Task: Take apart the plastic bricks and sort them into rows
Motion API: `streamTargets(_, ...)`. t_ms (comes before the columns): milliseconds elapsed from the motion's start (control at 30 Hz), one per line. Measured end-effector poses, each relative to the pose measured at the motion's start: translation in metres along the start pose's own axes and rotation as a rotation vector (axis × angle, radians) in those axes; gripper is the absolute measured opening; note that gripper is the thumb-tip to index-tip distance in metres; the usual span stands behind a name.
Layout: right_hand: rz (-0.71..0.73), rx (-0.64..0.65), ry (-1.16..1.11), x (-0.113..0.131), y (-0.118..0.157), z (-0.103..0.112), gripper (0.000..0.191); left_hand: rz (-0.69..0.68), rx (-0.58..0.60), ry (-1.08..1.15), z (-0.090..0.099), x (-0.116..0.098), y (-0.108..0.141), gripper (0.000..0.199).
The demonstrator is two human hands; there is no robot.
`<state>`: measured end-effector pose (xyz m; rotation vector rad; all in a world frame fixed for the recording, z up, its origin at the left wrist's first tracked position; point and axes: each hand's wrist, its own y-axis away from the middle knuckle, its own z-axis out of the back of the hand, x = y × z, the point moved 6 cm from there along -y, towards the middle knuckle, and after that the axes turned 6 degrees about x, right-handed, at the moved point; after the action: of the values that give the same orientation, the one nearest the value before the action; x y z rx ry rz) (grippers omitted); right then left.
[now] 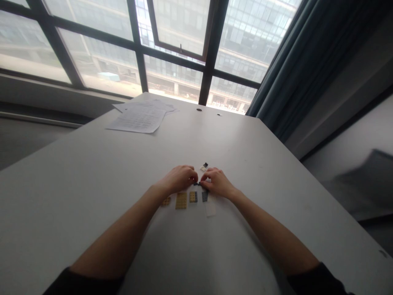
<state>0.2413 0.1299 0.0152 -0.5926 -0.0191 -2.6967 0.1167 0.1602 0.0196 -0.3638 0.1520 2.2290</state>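
Observation:
My left hand (181, 178) and my right hand (218, 182) come together over the white table, with fingers and thumbs pinched. Between their fingertips are small dark toy-brick pieces (196, 184); whether these are joined I cannot tell. Just below my left hand lie a tan studded plate (181, 200) and a cluster of smaller tan bricks (166, 201), the latter partly hidden by my forearm. A tan-and-grey brick block (193, 196) sits to the right of the plate. Under my right hand are a dark grey plate (204, 196) and a flat white piece (211, 209).
Just beyond my hands lie a small black piece (205, 164) and a whitish piece (203, 168). Printed sheets of paper (138, 116) rest at the table's far left. A round dark spot (199, 110) and a small dark object (219, 114) are near the far edge of the white table (233, 147).

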Motion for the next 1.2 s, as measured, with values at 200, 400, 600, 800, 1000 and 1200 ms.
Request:
streamTargets(200, -0.011, 0.023, 0.020, -0.0006, 0.0006, -0.0011, 0.007, -0.017, 0.012, 0.016, 0.0015, -0.0029, 0.0000, 0.022)
streamTargets(400, -0.023, 0.042, 0.043, 0.0050, 0.0019, 0.0022, 0.005, -0.025, 0.022, 0.027, 0.0008, -0.0032, -0.0003, 0.022)
streamTargets(600, -0.008, 0.050, 0.045, 0.0076, 0.0029, 0.0030, 0.005, -0.051, 0.046, 0.039, 0.0005, -0.0058, -0.0006, 0.023)
streamTargets(800, 0.000, 0.055, 0.043, 0.0048, 0.0031, 0.0003, 0.005, -0.054, 0.049, 0.043, 0.0002, -0.0056, -0.0010, 0.022)
streamTargets(1000, -0.005, 0.048, 0.025, 0.0052, 0.0044, 0.0013, 0.005, -0.052, 0.044, 0.044, 0.0012, -0.0059, -0.0009, 0.021)
streamTargets(1200, -0.001, 0.055, 0.020, 0.0059, 0.0058, 0.0015, 0.004, -0.058, 0.046, 0.056, -0.0001, -0.0053, 0.0002, 0.022)
